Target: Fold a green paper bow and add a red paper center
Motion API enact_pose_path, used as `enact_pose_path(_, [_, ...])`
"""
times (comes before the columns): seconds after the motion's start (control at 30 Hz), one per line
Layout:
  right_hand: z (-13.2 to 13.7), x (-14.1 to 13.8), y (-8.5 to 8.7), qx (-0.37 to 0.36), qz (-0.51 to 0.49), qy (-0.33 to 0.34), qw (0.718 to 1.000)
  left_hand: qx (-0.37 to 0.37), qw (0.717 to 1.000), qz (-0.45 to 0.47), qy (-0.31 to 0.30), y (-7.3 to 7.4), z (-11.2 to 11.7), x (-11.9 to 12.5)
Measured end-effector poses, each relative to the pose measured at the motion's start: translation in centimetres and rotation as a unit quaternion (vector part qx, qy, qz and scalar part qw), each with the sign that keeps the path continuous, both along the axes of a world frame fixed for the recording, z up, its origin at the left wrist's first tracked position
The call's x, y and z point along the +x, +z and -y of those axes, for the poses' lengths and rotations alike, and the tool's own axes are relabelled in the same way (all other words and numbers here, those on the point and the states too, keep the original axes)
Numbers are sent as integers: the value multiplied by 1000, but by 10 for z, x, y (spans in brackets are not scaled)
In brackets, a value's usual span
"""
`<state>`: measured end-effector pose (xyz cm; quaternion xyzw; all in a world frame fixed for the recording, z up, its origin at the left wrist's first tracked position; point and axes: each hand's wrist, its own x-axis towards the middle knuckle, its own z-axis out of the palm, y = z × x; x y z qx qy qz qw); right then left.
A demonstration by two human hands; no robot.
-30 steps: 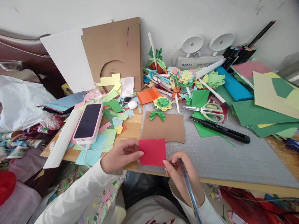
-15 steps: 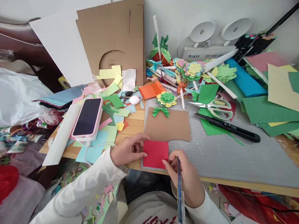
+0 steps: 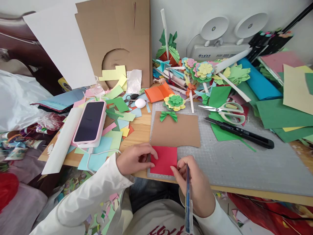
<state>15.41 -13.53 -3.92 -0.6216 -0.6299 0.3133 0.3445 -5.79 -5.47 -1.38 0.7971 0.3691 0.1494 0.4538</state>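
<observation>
A square sheet of red paper [image 3: 164, 160] lies flat at the front edge of the grey cutting mat [image 3: 232, 163]. My left hand [image 3: 137, 159] holds its left side, thumb at the edge and a bent index finger on top. On the right, my right hand [image 3: 193, 182] has its thumb tip at the paper's lower right side. Tucked in that same hand is a blue pen [image 3: 187, 199] with a clear end, pointing down towards my lap. Just beyond the red sheet lies a piece of brown cardboard [image 3: 174, 132], with a folded green paper bow [image 3: 168, 116] on its top edge.
Scissors [image 3: 227, 112] and a black utility knife [image 3: 241, 132] lie on the mat to the right. A phone [image 3: 90, 122] with a white cable rests among paper scraps at left. Behind are layered paper flowers [image 3: 174, 101], white paper rolls and a cardboard sheet [image 3: 117, 29].
My left index finger has come down from beyond the paper's top edge onto its left part. My right hand keeps its place with the pen. The camera view has shifted slightly.
</observation>
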Motion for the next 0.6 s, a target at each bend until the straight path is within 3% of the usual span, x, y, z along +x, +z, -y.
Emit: enact_pose_path(0.6, [0,1,0,2,-6,3,1000,-12,999,-30,-12,0,-3,0])
